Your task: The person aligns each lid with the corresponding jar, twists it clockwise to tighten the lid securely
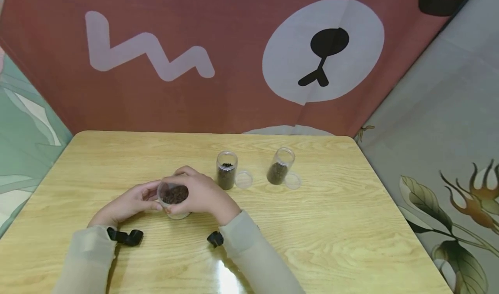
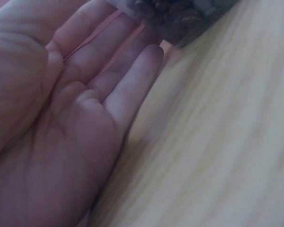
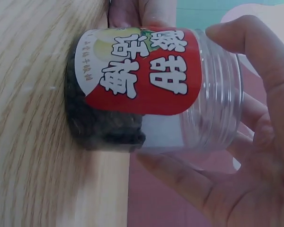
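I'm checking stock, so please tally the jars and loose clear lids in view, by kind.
Jar gripped by the right hand: 1
Other jars: 2
Clear lids: 2
Total: 5

Head view faces forward and down over a pale wood-grain surface; close-up wrist views share one clear, cylindrical, red-labelled plastic jar.

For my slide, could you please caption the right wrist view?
Both hands at a red-labelled clear jar with dark granules, wood-grain table below.
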The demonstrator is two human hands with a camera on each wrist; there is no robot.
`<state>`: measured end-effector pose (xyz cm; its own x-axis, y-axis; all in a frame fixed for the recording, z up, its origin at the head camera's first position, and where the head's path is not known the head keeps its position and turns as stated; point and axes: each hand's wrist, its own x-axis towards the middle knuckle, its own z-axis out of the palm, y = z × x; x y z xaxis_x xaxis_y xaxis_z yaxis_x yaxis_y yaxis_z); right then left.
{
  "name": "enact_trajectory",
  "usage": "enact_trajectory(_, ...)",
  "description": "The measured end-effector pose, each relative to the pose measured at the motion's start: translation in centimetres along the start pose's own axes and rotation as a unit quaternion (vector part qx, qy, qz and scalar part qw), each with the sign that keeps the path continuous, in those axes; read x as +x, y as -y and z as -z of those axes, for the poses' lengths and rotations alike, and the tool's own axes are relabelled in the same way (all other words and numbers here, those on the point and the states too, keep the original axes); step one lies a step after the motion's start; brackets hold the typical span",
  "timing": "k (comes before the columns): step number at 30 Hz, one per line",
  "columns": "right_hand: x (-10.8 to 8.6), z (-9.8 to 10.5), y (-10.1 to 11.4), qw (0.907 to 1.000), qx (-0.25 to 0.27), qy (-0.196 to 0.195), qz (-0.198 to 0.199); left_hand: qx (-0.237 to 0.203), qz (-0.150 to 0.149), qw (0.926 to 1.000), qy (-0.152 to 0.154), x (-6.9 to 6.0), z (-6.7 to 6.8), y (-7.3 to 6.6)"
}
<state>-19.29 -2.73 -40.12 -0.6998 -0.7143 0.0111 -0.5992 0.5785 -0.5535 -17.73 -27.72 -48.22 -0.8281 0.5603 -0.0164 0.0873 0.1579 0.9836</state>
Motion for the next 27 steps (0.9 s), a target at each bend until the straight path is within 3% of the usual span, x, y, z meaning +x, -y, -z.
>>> enact_trajectory(8,-0.5,-0.1,-0.6,0.9994,0.020,-0.020,0.020,0.008,0.017,0.9998,0.001,0.3,0.3,-0.1)
enact_trajectory(12,-0.8,-0.4,-0.9,0.9982,0.057,-0.015,0.005,0.002,0.017,0.9999,-0.003,0.1,0.2,0.2)
enact_trajectory(16,-1.2,-0.2,-1.7,0.9903,0.136,0.000,-0.028,-0.012,0.006,0.9999,-0.006,0.0,0.1,0.4)
enact_trajectory(19,-1.5,0.2,-2.4,0.9818,0.187,0.015,-0.031,-0.016,-0.003,0.9999,-0.004,-0.1,0.0,0.4)
enact_trajectory(23,-1.5,0.4,-3.1,0.9732,0.227,0.031,-0.019,-0.016,-0.011,0.9998,0.003,0.0,0.0,0.3)
enact_trajectory(27,-1.6,0.4,-3.3,0.9721,0.232,0.031,-0.016,-0.021,-0.010,0.9997,0.004,0.0,0.0,0.0)
